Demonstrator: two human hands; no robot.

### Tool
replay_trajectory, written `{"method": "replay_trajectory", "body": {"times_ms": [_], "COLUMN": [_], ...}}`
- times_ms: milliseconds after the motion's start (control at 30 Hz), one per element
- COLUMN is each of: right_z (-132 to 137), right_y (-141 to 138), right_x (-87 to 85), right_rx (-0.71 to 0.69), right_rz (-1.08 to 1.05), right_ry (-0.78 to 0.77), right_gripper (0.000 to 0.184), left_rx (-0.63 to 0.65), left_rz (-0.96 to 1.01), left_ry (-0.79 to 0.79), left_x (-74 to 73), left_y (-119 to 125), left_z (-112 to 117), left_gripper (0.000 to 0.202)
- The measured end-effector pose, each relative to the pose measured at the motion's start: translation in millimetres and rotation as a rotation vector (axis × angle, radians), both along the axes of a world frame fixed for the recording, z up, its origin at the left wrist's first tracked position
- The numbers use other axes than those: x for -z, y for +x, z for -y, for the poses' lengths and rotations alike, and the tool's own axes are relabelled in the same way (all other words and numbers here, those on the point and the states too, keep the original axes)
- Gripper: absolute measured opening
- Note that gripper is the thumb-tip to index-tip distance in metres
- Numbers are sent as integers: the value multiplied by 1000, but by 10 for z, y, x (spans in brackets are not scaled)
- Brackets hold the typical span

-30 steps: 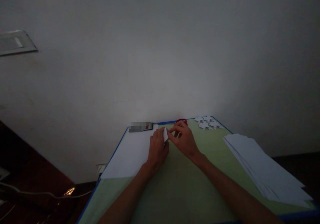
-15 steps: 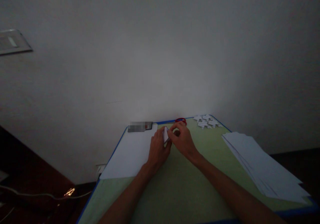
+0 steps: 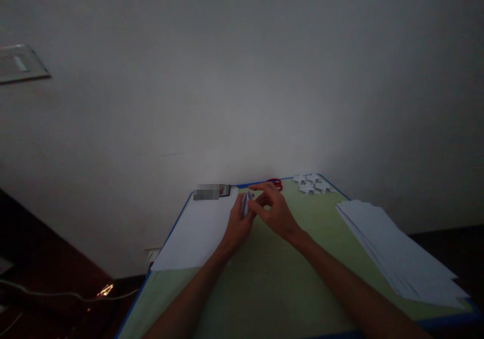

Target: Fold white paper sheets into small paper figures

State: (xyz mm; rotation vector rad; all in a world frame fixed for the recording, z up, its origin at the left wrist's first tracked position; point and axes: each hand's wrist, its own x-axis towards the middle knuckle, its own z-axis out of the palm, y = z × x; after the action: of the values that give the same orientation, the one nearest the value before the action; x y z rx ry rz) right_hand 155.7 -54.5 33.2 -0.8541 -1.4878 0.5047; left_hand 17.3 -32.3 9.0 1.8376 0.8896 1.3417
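Observation:
A small piece of folded white paper (image 3: 245, 204) is held above the green tabletop, near the table's far side. My left hand (image 3: 239, 218) is closed around it, with the paper tilted between thumb and fingers. From the right, my right hand (image 3: 273, 207) reaches to the paper's edge; its thumb is at the fold and its index finger is lifted apart from the thumb. Whether the other right fingers touch the paper is hidden. Behind the right hand lie scissors with red handles (image 3: 277, 183), partly covered.
White paper (image 3: 189, 238) lies on the left of the green table (image 3: 257, 293), with a dark flat object (image 3: 226, 190) at its top. Several folded paper shapes (image 3: 312, 183) sit at the far right. A stack of paper sheets (image 3: 393, 248) fans out on the right. A wall stands behind.
The folded paper has turned more edge-on and shifted slightly left with my left hand. My right index finger has lifted away from the thumb, opening the earlier pinch.

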Motion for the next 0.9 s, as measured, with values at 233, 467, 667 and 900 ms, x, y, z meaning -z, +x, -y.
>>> {"method": "replay_trajectory", "body": {"times_ms": [233,467,667,900], "right_z": [-45,-51,-40,-51], "right_y": [34,31,51,42], "right_x": [60,97,97,118], "right_rx": [43,51,107,101], "right_rz": [123,142,263,274], "right_ry": [-4,9,78,65], "right_gripper": [37,32,30,36], "left_rx": [105,63,48,76], "left_rz": [88,74,42,72], "left_ry": [-93,-59,18,-96], "left_x": [-10,4,19,74], "left_y": [4,14,26,24], "left_z": [4,-17,-33,-40], "left_gripper": [54,54,43,47]}}
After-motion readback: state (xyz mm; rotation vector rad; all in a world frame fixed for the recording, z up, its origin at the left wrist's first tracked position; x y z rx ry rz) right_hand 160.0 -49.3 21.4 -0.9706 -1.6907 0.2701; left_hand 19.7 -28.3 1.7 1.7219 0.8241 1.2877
